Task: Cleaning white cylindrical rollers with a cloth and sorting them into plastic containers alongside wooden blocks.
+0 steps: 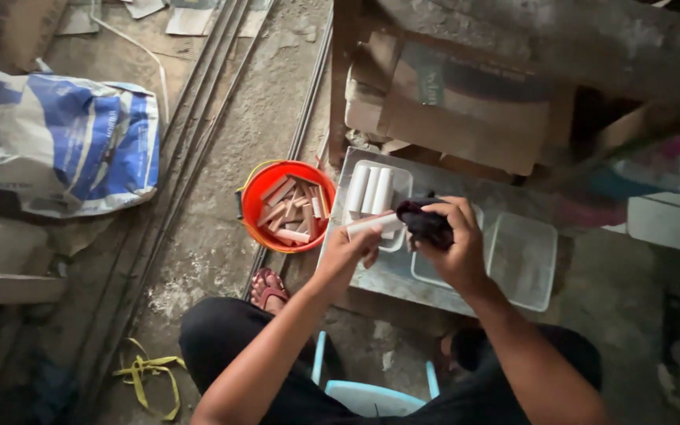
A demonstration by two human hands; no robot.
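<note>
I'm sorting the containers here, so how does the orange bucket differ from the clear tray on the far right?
The orange bucket is round and opaque; the clear tray is rectangular and see-through. The orange bucket stands on the concrete floor, the clear tray on the low metal-topped surface. The orange bucket holds pinkish-brown blocks; the clear tray looks empty. Both sit open-topped before the seated person.

Orange bucket (255,197) of reddish-brown sticks (289,211), white stick (371,224), dark cloth (426,224), blue-and-white sack (64,142), yellow strap (147,368)
</note>
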